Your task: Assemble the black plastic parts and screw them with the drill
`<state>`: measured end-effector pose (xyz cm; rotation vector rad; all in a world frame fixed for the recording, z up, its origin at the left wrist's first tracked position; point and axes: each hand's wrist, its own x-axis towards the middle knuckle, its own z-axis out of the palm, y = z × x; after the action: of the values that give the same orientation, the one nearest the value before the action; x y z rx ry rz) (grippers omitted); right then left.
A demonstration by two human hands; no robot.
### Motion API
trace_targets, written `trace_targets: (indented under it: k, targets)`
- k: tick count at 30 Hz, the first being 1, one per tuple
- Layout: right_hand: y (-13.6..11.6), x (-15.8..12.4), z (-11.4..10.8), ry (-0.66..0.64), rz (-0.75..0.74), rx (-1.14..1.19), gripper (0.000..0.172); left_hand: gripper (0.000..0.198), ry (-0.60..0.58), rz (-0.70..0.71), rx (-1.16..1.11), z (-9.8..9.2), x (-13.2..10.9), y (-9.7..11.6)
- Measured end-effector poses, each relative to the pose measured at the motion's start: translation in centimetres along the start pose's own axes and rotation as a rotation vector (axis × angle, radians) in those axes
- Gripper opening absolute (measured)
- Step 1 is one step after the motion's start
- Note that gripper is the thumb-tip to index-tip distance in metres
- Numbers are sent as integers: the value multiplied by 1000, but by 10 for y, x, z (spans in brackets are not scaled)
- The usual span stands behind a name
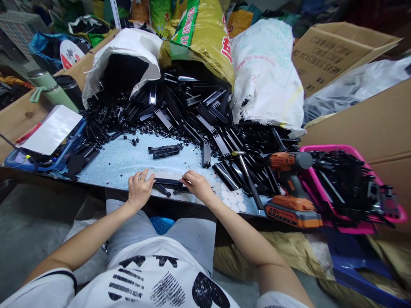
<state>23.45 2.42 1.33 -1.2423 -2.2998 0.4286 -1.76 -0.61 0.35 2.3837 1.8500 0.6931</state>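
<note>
At the near edge of the table, a long flat black bar [168, 182] lies between my two hands. My left hand [140, 188] is closed on its left end, with a ring on one finger. At the other end, my right hand [197, 185] pinches the bar; its fingertips partly cover that end. Just below the bar is a thin black arm [162, 189] with a rounded tip. Farther in on the blue tabletop [128, 160] rests a folded black assembly [165, 151], apart from both hands.
A pile of black parts [205, 115] spills from sacks, including a white sack [266, 72]. To the right are a hammer [248, 177], an orange cordless drill [292, 188] and a pink basket [334, 148] of black parts. A blue tray [61, 164] and green bottle [53, 90] stand left.
</note>
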Motion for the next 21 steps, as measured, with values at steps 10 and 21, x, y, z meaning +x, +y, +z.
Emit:
trace_targets:
  k: [10, 21]
  targets:
    - [32, -38, 0, -26, -90, -302, 53, 39, -224, 521, 97, 29, 34, 30]
    - [-38, -43, -58, 70, -402, 453, 66, 56, -175, 611, -875, -63, 15, 69]
